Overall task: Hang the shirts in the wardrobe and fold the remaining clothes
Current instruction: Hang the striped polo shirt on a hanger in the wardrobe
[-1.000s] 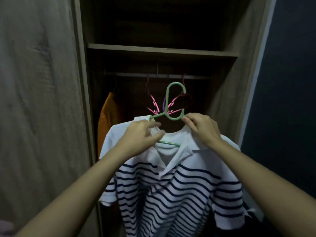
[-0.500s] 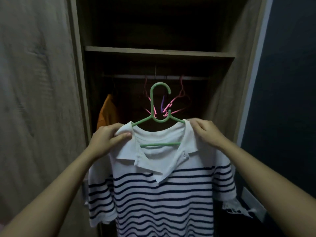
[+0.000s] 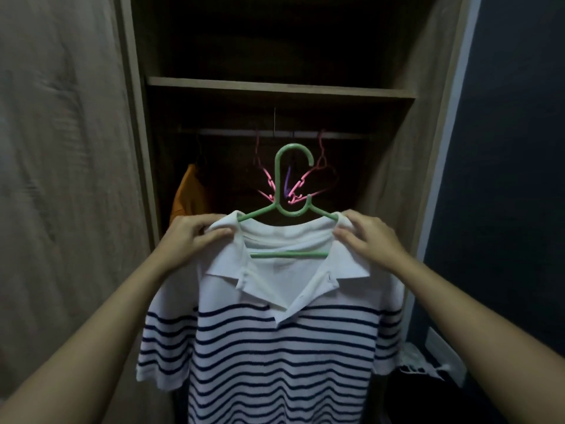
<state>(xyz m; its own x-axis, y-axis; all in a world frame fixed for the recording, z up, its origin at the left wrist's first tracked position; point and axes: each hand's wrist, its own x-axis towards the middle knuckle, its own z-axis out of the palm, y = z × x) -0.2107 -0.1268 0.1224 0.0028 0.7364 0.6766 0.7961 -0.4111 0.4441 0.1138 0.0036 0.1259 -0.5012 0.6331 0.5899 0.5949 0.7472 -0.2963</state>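
Observation:
A white polo shirt with navy stripes [image 3: 275,347] hangs on a green plastic hanger [image 3: 284,191], held up in front of the open wardrobe. My left hand [image 3: 192,237] pinches the shirt's left shoulder over the hanger arm. My right hand [image 3: 363,237] grips the right shoulder by the collar. The hanger's hook points up, below and in front of the wardrobe rail [image 3: 275,133], not touching it.
Pink empty hangers [image 3: 318,166] and an orange garment [image 3: 188,195] hang from the rail inside. A wooden shelf [image 3: 281,88] sits above the rail. The wardrobe door [image 3: 61,179] stands open at left; a dark blue wall [image 3: 513,179] is at right.
Both hands moved apart from the hanger's neck to the shirt's shoulders, and the shirt now hangs spread and square on the hanger. The view moved closer to the wardrobe.

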